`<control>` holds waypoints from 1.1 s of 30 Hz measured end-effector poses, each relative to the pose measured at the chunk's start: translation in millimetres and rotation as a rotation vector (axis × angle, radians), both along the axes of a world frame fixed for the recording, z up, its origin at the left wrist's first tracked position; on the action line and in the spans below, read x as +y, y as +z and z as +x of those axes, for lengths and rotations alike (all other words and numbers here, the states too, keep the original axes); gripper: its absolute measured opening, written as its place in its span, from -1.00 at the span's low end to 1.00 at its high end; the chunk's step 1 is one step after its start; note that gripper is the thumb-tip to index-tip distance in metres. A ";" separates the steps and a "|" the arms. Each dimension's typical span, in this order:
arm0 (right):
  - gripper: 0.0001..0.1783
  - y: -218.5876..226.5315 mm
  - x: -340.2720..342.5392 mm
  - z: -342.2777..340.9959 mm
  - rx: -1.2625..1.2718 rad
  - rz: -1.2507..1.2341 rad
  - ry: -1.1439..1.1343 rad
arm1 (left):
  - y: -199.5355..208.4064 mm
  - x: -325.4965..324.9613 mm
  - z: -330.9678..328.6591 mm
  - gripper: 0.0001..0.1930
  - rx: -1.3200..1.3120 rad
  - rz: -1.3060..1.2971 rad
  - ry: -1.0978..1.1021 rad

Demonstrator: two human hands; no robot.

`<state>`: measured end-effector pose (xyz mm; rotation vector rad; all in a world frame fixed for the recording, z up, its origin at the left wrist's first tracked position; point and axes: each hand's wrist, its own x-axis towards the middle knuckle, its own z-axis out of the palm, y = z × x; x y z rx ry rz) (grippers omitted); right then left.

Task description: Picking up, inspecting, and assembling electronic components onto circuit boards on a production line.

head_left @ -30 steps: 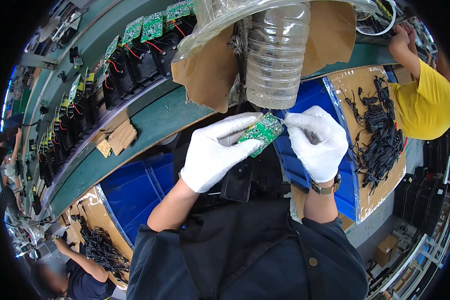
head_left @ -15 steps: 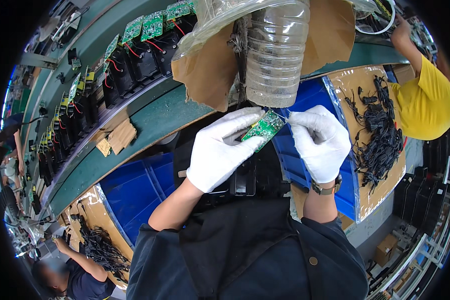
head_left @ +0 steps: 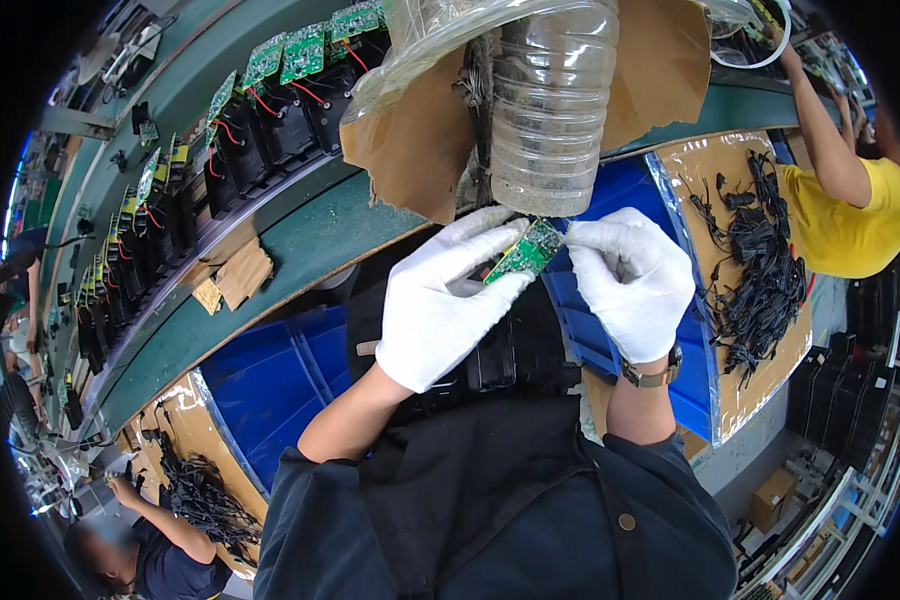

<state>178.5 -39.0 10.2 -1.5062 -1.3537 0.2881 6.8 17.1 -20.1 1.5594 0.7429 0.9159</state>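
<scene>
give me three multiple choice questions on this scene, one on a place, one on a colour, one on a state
1. Where is the small circuit board?
A. between both hands
B. on the floor
C. inside the bottle

2. What colour are the gloves?
A. black
B. white
C. yellow

3. How is the clear plastic bottle?
A. crushed flat
B. full of dark liquid
C. whole, hanging above the hands

Answers:
1 A: the left hand and right hand both pinch it.
2 B: both gloves are white.
3 C: it hangs whole, just above the board.
</scene>
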 end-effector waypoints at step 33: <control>-0.82 -14.4 -20.6 8.7 0.089 -0.005 -0.098 | 45.2 0.3 -74.0 -0.43 -0.162 -0.055 -0.146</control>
